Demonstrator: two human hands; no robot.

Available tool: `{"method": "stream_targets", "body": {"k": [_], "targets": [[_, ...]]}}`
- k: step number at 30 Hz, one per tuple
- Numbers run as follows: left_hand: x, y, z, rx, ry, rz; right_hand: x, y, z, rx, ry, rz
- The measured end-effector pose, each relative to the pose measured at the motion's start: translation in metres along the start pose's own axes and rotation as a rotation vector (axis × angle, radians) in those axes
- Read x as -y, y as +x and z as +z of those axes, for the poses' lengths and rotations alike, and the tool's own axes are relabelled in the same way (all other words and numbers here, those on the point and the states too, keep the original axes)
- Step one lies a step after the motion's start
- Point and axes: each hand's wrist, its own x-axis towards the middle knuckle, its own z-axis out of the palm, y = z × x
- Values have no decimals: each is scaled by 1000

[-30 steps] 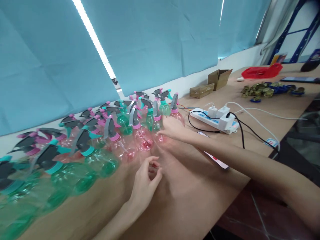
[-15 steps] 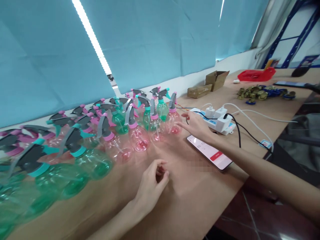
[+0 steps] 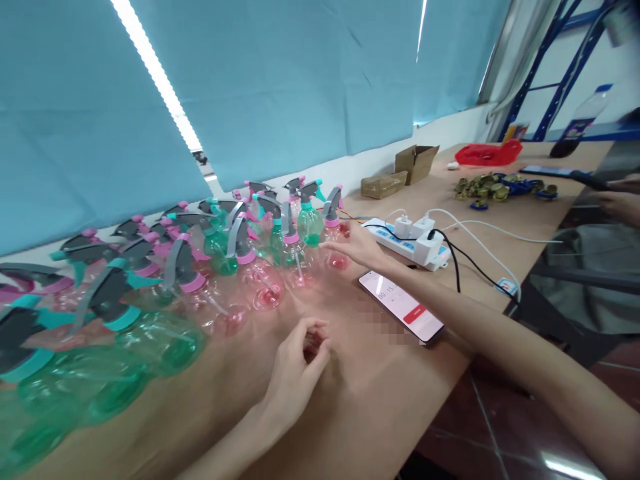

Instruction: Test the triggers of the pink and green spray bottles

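Observation:
My left hand point(image 3: 299, 367) rests near the brown table top, its fingers loosely curled with a gap to the thumb and nothing inside. My right hand point(image 3: 361, 245) reaches across to the pink spray bottle point(image 3: 336, 261) at the right end of the front row. Its fingers are apart, one stretched across the bottle's front and others at its side; whether they press on it I cannot tell. Beside it stand another clear pink spray bottle point(image 3: 299, 260) and a green spray bottle point(image 3: 311, 223). A lit phone point(image 3: 400, 307) lies under my right forearm.
Several green bottles point(image 3: 155, 343) lie tilted at the left. A power strip point(image 3: 410, 243) with chargers and cables sits behind the phone. Farther back are cardboard boxes point(image 3: 384, 185), brass and blue metal parts point(image 3: 493, 189) and a red plastic piece point(image 3: 487, 153). Another person's hand point(image 3: 620, 200) shows at far right.
The view has turned slightly right. My right hand has moved closer in front of the end pink spray bottle. My left hand keeps its loose curl.

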Motion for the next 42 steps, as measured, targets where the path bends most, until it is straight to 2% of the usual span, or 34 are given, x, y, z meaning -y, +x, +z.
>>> {"method": "stream_targets", "body": {"k": [5, 8, 10, 12, 14, 16, 20, 24, 28, 31, 33, 37, 39, 42], "targets": [[-7, 5, -7, -36, -86, 4, 19, -35, -36, -131, 48, 5], [-13, 8, -23, -163, -131, 70, 46, -74, -49, -51, 122, -92], [-20, 7, -36, -225, -139, 133, 68, -99, -50, 41, 174, -146], [-29, 1, -47, -255, -109, 185, 92, -119, -44, 117, 243, -187], [-37, -9, -57, -244, -69, 184, 116, -131, -34, 255, 299, -244], [-42, -21, -65, -262, -30, 167, 138, -139, -21, 330, 338, -291], [-41, -44, -84, -314, -75, 143, 173, -147, 10, 338, 358, -408], [-26, -59, -104, -361, -128, 113, 195, -149, 33, 346, 350, -454], [-12, -66, -118, -385, -121, 104, 197, -143, 41, 508, 447, -500], [-11, -68, -122, -364, -125, 128, 181, -135, 45, 637, 531, -522], [-12, -68, -123, -346, -116, 161, 164, -130, 51, 660, 545, -520], [-13, -67, -122, -371, -68, 182, 131, -121, 63, 629, 382, -470], [-12, -67, -121, -393, -56, 167, 120, -117, 67, 622, 322, -474], [-12, -67, -121, -357, -88, 153, 114, -116, 71, 606, 252, -490]]}}
